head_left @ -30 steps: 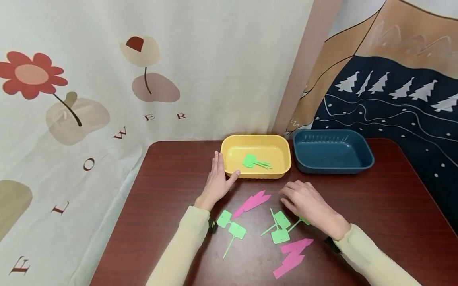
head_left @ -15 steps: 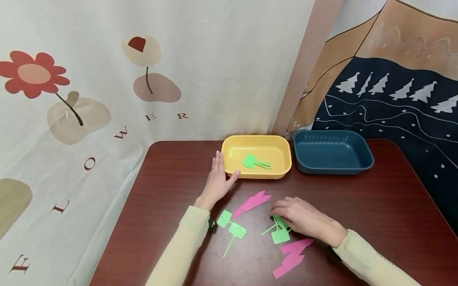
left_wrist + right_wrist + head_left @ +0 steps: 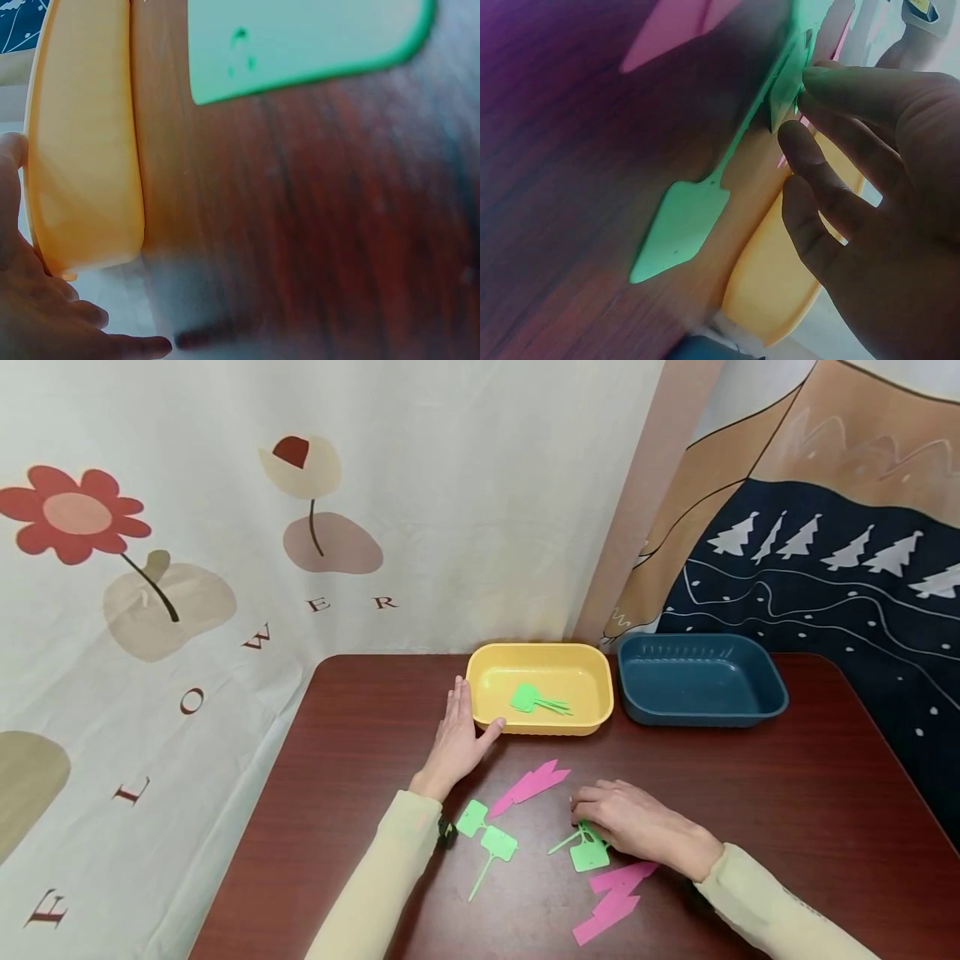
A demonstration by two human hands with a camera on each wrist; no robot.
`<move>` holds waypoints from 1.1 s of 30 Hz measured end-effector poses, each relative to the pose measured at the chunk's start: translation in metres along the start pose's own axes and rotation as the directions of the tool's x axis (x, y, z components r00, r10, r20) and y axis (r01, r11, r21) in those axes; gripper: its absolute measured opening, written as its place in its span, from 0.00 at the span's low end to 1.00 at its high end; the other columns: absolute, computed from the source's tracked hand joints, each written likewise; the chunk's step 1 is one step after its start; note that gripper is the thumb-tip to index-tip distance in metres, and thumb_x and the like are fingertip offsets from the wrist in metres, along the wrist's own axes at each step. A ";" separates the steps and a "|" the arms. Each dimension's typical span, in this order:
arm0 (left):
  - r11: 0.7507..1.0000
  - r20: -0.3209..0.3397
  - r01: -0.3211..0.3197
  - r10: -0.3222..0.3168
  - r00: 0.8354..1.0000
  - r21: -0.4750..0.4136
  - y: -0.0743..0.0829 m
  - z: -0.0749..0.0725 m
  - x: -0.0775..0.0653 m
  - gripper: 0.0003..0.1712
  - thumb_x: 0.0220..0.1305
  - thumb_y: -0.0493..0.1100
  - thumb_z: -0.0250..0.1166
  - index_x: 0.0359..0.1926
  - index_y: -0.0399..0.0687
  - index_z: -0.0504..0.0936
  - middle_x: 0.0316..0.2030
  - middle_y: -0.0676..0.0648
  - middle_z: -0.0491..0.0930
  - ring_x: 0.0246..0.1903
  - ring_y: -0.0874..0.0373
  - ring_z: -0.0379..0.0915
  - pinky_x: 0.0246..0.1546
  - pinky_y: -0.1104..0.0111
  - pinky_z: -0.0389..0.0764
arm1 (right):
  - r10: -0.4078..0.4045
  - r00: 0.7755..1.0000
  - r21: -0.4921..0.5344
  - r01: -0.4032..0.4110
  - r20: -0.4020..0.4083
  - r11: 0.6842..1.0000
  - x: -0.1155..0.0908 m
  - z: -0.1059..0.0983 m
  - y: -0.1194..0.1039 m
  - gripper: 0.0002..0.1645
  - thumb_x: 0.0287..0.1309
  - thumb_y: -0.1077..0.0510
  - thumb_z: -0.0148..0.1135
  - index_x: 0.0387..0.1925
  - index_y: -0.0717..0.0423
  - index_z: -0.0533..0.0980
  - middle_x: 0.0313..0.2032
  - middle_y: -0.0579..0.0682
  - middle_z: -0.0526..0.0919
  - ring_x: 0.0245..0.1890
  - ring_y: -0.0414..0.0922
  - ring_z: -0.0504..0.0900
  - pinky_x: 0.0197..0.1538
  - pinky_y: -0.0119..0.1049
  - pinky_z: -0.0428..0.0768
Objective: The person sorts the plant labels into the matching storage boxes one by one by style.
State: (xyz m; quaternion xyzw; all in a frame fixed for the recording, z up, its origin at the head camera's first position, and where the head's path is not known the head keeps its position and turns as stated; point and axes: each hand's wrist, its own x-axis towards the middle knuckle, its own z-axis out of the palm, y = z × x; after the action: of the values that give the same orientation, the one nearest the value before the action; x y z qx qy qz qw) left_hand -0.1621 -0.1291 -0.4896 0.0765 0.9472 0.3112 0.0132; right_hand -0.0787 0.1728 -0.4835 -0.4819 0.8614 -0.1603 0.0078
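My left hand (image 3: 450, 750) rests against the left end of a yellow tray (image 3: 555, 726), fingers straight along its wall and thumb at the front rim. Green T-shaped plant labels (image 3: 524, 697) lie inside that tray. In front of it, my right hand (image 3: 628, 818) is low over a cluster of green labels (image 3: 590, 857) and partly hides them. The right wrist view shows its thumb and forefinger pinching a green plant label (image 3: 784, 86). Another green label (image 3: 682, 229) lies flat below those fingers.
A dark blue tray (image 3: 701, 719) stands to the right of the yellow one. Pink pointed labels lie in two groups, one mid-table (image 3: 528, 787) and one nearer (image 3: 609, 917). Two more green labels (image 3: 498, 843) lie beside my left wrist. A fabric backdrop (image 3: 465, 510) hangs behind the table.
My right hand has moved left and nearer, from beside the green labels to over the cluster, with fingertips now on one. The left hand has stayed on the yellow tray.
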 end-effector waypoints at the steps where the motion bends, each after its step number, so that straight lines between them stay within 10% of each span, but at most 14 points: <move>1: 1.000 0.003 0.005 -0.005 1.000 0.006 0.000 0.000 0.000 0.59 0.74 0.67 0.55 0.83 0.39 0.35 0.83 0.40 0.33 0.81 0.40 0.33 0.71 0.35 0.55 | 0.006 1.000 -0.004 -0.006 0.005 1.000 -0.001 0.000 0.000 0.09 0.60 0.63 0.73 0.41 0.46 0.87 0.43 0.38 0.84 0.42 0.38 0.79 0.45 0.38 0.80; 33: 1.000 0.020 0.021 -0.021 1.000 0.007 -0.001 0.001 0.001 0.59 0.74 0.69 0.53 0.83 0.40 0.33 0.83 0.42 0.32 0.81 0.41 0.32 0.71 0.35 0.54 | 0.180 0.982 0.020 -0.181 0.058 0.983 -0.016 -0.006 0.021 0.12 0.57 0.62 0.73 0.23 0.45 0.79 0.25 0.36 0.67 0.25 0.32 0.66 0.31 0.29 0.73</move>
State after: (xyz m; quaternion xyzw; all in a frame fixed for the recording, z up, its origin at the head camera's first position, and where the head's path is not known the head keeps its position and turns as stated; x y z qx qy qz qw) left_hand -0.1634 -0.1290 -0.4907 0.0696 0.9488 0.3070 0.0255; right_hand -0.0882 0.1977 -0.4857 -0.4061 0.8989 -0.1561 0.0526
